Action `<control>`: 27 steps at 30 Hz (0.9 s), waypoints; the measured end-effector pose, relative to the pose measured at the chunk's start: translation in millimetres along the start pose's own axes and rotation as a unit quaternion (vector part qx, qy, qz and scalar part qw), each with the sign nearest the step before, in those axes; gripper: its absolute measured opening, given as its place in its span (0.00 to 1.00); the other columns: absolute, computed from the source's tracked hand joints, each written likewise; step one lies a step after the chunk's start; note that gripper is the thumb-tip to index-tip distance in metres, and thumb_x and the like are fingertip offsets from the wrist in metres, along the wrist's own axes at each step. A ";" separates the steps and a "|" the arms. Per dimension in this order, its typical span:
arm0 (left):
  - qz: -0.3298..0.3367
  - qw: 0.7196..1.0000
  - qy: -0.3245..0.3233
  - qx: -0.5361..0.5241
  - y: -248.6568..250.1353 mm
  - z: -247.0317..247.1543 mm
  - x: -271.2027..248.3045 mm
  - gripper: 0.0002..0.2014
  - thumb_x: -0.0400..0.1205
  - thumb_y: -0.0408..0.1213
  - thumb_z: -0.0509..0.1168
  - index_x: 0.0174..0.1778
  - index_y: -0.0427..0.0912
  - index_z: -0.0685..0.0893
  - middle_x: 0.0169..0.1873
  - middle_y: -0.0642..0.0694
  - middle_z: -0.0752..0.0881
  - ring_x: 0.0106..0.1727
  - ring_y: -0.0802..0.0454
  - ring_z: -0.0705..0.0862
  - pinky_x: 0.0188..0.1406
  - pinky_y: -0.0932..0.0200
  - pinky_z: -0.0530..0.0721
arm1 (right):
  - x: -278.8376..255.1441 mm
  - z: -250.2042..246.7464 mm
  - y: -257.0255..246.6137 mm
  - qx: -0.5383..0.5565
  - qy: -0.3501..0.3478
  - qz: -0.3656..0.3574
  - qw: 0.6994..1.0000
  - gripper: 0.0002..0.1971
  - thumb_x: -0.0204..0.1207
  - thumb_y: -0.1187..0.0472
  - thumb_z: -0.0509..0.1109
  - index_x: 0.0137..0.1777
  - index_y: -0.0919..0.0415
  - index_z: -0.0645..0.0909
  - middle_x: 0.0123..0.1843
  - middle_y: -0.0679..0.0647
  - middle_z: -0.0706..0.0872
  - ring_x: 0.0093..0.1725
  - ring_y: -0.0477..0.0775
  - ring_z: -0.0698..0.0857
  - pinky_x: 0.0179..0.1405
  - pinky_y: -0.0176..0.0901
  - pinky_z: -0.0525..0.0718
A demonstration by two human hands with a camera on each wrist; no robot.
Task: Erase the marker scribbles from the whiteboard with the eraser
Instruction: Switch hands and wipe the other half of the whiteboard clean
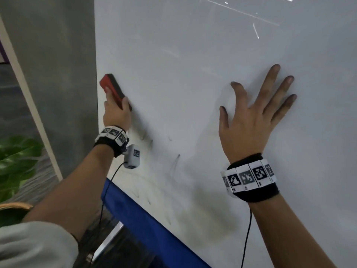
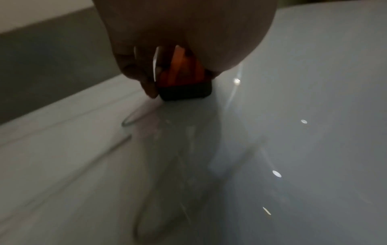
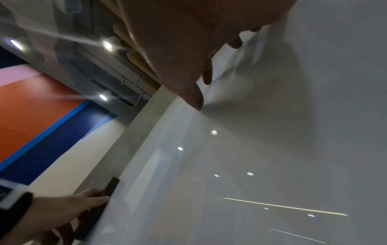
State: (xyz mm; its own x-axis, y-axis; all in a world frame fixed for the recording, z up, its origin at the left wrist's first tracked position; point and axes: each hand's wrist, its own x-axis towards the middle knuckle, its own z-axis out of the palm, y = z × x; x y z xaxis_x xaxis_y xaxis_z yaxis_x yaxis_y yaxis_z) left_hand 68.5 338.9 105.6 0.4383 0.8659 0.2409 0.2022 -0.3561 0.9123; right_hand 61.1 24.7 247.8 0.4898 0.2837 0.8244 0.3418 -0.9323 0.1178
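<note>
The whiteboard [image 1: 193, 64] fills most of the head view. My left hand [image 1: 116, 115] grips a red eraser [image 1: 110, 84] with a black felt side, pressed on the board near its left edge. In the left wrist view the eraser [image 2: 184, 82] shows its felt against the white surface, and the right wrist view shows the eraser [image 3: 111, 187] at the lower left. Faint marker streaks [image 1: 173, 163] and grey smudges [image 1: 193, 215] lie below the left hand. My right hand [image 1: 257, 117] lies flat on the board, fingers spread, holding nothing.
A grey wall [image 1: 58, 74] borders the board on the left. A blue panel [image 1: 139, 219] runs along the board's lower edge. A green plant [image 1: 17, 161] stands at the far left. A cable [image 1: 108, 190] hangs from the left wrist camera.
</note>
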 end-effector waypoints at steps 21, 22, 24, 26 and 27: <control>-0.166 0.985 -0.038 -0.003 -49.4 6.0 29.4 0.34 0.91 0.47 0.54 0.90 0.40 0.49 0.78 0.31 0.75 0.74 0.30 0.78 0.72 0.44 0.74 | 5.9 35.9 -64.4 0.020 -0.046 -0.093 0.994 0.36 0.80 0.50 0.70 0.87 0.48 0.62 0.91 0.70 0.43 0.89 0.76 0.43 0.86 0.77 0.44; -0.129 0.991 -0.032 0.007 -40.8 3.4 24.0 0.34 0.90 0.48 0.55 0.90 0.42 0.49 0.78 0.33 0.75 0.73 0.31 0.79 0.71 0.45 0.75 | 5.7 36.4 -65.0 0.019 -0.047 -0.092 0.994 0.36 0.80 0.50 0.70 0.87 0.48 0.62 0.91 0.70 0.43 0.89 0.76 0.43 0.86 0.77 0.43; 0.002 1.000 -0.020 0.003 -21.7 -0.4 6.8 0.35 0.89 0.51 0.57 0.90 0.47 0.51 0.75 0.37 0.78 0.68 0.34 0.83 0.68 0.45 0.80 | 5.6 37.5 -67.8 0.022 -0.048 -0.084 0.995 0.36 0.80 0.50 0.70 0.87 0.49 0.62 0.90 0.71 0.43 0.89 0.77 0.44 0.86 0.77 0.43; 0.143 0.989 -0.029 -0.017 -12.1 1.5 -15.0 0.35 0.87 0.51 0.60 0.89 0.47 0.55 0.72 0.41 0.80 0.65 0.38 0.84 0.65 0.45 0.83 | 4.8 37.8 -70.8 0.026 -0.049 -0.078 0.995 0.36 0.79 0.51 0.70 0.86 0.49 0.63 0.90 0.71 0.43 0.89 0.77 0.43 0.86 0.78 0.43; 0.177 0.983 -0.037 -0.018 -14.8 3.6 -22.1 0.35 0.87 0.50 0.61 0.89 0.46 0.56 0.72 0.41 0.79 0.66 0.40 0.83 0.66 0.46 0.83 | 4.7 37.7 -71.4 0.028 -0.049 -0.076 0.995 0.36 0.79 0.51 0.70 0.86 0.50 0.63 0.90 0.71 0.43 0.89 0.77 0.43 0.86 0.78 0.43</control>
State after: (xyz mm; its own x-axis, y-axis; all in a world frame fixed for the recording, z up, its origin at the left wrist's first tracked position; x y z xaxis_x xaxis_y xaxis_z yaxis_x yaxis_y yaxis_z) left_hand 59.0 323.8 85.6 0.5390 0.6616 0.5213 -0.0052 -0.6162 0.7876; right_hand 69.2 101.0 222.4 0.5031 0.4442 0.7414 0.4614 -0.8634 0.2042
